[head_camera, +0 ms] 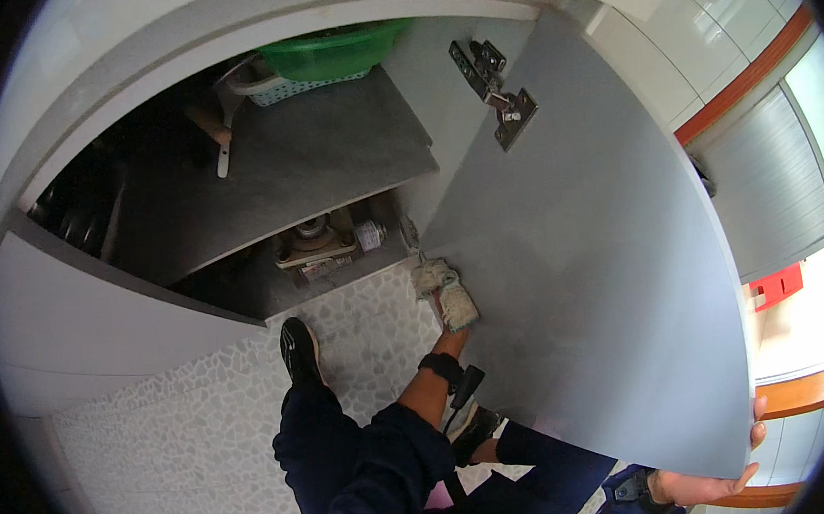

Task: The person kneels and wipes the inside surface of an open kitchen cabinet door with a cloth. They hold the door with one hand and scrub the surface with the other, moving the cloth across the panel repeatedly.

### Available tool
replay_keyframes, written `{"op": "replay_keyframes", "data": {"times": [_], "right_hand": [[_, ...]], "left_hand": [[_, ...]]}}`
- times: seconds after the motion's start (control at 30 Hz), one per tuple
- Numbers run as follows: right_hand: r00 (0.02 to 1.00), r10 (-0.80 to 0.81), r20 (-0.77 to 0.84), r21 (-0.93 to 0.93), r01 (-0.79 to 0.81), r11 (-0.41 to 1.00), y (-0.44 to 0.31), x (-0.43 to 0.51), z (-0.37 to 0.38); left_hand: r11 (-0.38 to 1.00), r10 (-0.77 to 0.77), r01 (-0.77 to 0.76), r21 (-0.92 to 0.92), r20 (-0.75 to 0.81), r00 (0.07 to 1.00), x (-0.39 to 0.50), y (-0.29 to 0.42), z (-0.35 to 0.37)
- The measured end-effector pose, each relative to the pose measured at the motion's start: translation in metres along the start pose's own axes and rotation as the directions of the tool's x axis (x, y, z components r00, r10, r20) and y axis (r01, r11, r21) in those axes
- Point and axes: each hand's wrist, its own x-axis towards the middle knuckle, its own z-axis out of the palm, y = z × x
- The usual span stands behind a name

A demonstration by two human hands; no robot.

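Observation:
My left hand [450, 337] is at the lower inner part of a grey cabinet door [590, 244], shut on a bunched, dirty-looking cloth [450, 290]. The cloth hides most of its fingers and lies against the door's surface near the hinge side. At the lower right, my right hand [714, 485] grips the door's free edge, fingers around the far side. The door stands ajar, with a metal hinge [497, 97] near its top and another hinge low down, close to the cloth. Both wrists carry black straps.
Inside the cabinet, a shelf [291, 165] bears a green plastic basin [337, 53], a patterned basket [293, 89] and a white-handled utensil [224, 159]. Beneath are a device with a round metal centre [314, 242] and a jar [370, 235]. My shoe [299, 351] stands on the pebble-patterned floor [202, 429].

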Motion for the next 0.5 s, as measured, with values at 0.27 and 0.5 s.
{"op": "replay_keyframes", "data": {"times": [0.27,0.5], "right_hand": [[0.999,-0.031,-0.043,-0.029,0.030,0.999,-0.002,0.005,-0.006],[0.995,-0.038,-0.089,-0.095,0.030,0.995,0.001,0.006,0.031]], "left_hand": [[0.980,-0.108,0.105,-0.170,-0.011,0.994,-0.007,-0.030,-0.071],[0.979,-0.054,0.048,-0.198,-0.025,0.998,-0.020,-0.032,-0.066]]}}
